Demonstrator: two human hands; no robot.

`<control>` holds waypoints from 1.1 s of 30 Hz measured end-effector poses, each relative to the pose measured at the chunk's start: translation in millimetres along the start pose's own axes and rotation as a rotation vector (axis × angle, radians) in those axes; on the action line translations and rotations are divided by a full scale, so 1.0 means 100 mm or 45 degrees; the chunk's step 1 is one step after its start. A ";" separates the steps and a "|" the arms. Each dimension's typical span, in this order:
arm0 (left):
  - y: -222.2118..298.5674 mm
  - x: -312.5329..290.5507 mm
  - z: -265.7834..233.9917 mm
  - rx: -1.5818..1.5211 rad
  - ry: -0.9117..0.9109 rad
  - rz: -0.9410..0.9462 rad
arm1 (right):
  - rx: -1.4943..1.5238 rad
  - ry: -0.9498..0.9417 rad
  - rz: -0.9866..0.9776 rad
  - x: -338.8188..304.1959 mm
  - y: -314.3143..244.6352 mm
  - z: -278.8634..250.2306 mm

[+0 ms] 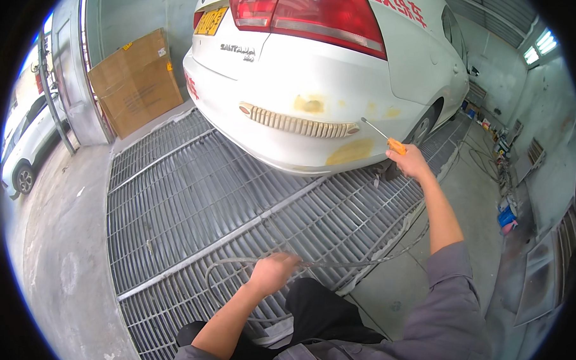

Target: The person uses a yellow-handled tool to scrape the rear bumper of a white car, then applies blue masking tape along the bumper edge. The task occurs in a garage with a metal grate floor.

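Note:
My right hand (410,162) is closed around the orange handle of a screwdriver (396,146). Its thin metal shaft points up and left toward the white car's rear bumper (264,144), the tip close to the right end of a ribbed strip (303,122); whether it touches, I cannot tell. Yellowish filler patches (350,152) mark the bumper around the strip. Low in front of me, my left hand (275,271) is smeared by motion, so its fingers do not show clearly. A grey hose (355,265) runs past that hand, with no grip on it plainly visible.
Metal floor grating (179,195) lies under the car and my legs. A big cardboard sheet (136,82) leans at the left wall, near another white car (29,145) outside. Along the right wall stand a blue container (507,216), cables and leaning panels (545,271).

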State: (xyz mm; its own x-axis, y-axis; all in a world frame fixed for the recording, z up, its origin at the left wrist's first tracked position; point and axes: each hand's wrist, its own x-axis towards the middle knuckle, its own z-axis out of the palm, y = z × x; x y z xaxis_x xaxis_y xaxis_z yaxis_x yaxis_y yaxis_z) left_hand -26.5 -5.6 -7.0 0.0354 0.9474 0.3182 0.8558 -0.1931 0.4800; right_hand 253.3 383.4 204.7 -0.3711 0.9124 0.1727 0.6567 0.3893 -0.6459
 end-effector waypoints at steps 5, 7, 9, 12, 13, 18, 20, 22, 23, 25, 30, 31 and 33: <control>0.11 0.06 0.03 -0.112 0.070 0.118 | -0.212 -0.261 -0.010 0.03 -0.65 -0.45; 0.14 0.07 0.03 -0.125 0.077 0.156 | -0.319 -0.346 -0.008 0.04 -0.89 -0.50; 0.16 0.09 0.02 -0.139 0.104 0.175 | -0.415 -0.404 -0.053 0.11 -1.05 -0.53; 0.21 0.09 -0.03 -0.163 0.153 0.200 | -0.566 -0.471 -0.056 0.16 -1.41 -0.53; 0.23 0.10 -0.05 -0.170 0.170 0.209 | -0.595 -0.483 -0.070 0.16 -1.47 -0.51; 0.23 0.10 -0.15 -0.169 0.178 0.187 | -0.678 -0.558 -0.131 0.19 -1.80 -0.41; 0.21 0.08 -0.17 -0.172 0.188 0.180 | -0.677 -0.566 -0.136 0.23 -1.89 -0.38; 0.19 0.06 -0.19 -0.174 0.194 0.167 | -0.688 -0.572 -0.142 0.22 -2.01 -0.33; 0.18 0.05 -0.20 -0.169 0.192 0.155 | -0.699 -0.573 -0.144 0.21 -2.07 -0.30; 0.18 0.05 -0.22 -0.165 0.184 0.143 | -0.704 -0.563 -0.151 0.21 -2.13 -0.28; 0.16 0.03 -0.25 -0.159 0.196 0.137 | -0.779 -0.553 -0.182 0.23 -2.36 -0.15; 0.15 0.03 -0.26 -0.157 0.196 0.132 | -0.796 -0.550 -0.201 0.23 -2.42 -0.10; 0.14 0.02 -0.27 -0.143 0.196 0.117 | -0.834 -0.540 -0.233 0.24 -2.52 0.00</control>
State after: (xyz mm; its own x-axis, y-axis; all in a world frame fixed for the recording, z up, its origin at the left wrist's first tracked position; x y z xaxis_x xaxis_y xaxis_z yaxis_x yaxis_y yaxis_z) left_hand -28.4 -13.5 22.0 0.0243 0.8760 0.4817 0.7892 -0.3126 0.5286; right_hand 78.5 307.6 371.8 -0.6417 0.7523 -0.1489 0.7643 0.6433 -0.0437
